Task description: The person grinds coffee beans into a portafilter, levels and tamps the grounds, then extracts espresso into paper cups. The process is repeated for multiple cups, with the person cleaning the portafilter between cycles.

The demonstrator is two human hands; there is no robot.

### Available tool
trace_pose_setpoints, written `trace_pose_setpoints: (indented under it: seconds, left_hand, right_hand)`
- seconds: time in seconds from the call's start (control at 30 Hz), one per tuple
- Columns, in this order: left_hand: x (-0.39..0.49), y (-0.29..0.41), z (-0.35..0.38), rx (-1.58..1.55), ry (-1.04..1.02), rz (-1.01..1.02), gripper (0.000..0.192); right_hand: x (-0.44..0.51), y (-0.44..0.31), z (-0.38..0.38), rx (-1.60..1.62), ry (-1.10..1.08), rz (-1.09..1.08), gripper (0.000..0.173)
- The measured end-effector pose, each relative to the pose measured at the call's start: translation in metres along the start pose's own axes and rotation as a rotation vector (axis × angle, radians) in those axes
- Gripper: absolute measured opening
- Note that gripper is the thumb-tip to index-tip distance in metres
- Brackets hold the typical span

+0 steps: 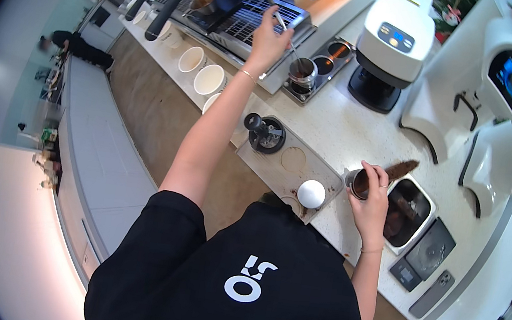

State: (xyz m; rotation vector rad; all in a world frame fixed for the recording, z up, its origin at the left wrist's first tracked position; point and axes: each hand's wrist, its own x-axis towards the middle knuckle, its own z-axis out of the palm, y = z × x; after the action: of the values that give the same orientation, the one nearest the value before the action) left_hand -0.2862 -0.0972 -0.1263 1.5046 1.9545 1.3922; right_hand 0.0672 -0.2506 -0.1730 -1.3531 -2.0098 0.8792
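Observation:
My left hand (270, 39) grips a long thin metal rod (282, 22), whose lower end reaches into a metal cup (303, 74) on a small tray beside the espresso machine. My right hand (371, 196) holds a dark metal cup (360, 182), tilted, with brown residue inside. Just beyond that hand, a brush with brown bristles (402, 168) lies at the edge of a steel container (408, 213) holding dark contents. A black-handled tool (267, 133) and a white round object (311, 194) stand on the grey tray (307, 147) between my arms.
Several paper cups (209, 80) line the counter before the espresso machine (237, 15). White machines (393, 37) stand along the back. A scale (424, 252) and a phone (432, 293) lie at the right. Another person (82, 49) is across the room, far left.

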Motion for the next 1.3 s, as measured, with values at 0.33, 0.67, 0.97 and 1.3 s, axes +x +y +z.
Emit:
trace_pose_setpoints:
  seconds: [0.33, 0.67, 0.97, 1.3]
  left_hand:
    - [-0.074, 0.01, -0.074, -0.128, 0.141, 0.148, 0.042]
    - [-0.147, -0.093, -0.184, 0.249, 0.086, 0.218, 0.028]
    - [-0.08, -0.127, -0.206, 0.504, -0.223, 0.443, 0.01]
    - [-0.008, -0.098, -0.215, 0.484, -0.197, 0.54, 0.022]
  right_hand:
    - [0.047, 0.014, 0.048, -0.239, -0.03, 0.068, 0.061]
    - [0.059, -0.002, 0.084, -0.318, 0.096, 0.178, 0.065]
    - [0.053, -0.081, 0.085, -0.39, 0.587, -0.005, 0.056]
    - [0.045, -0.19, 0.173, -0.052, 0.469, -0.316, 0.036]
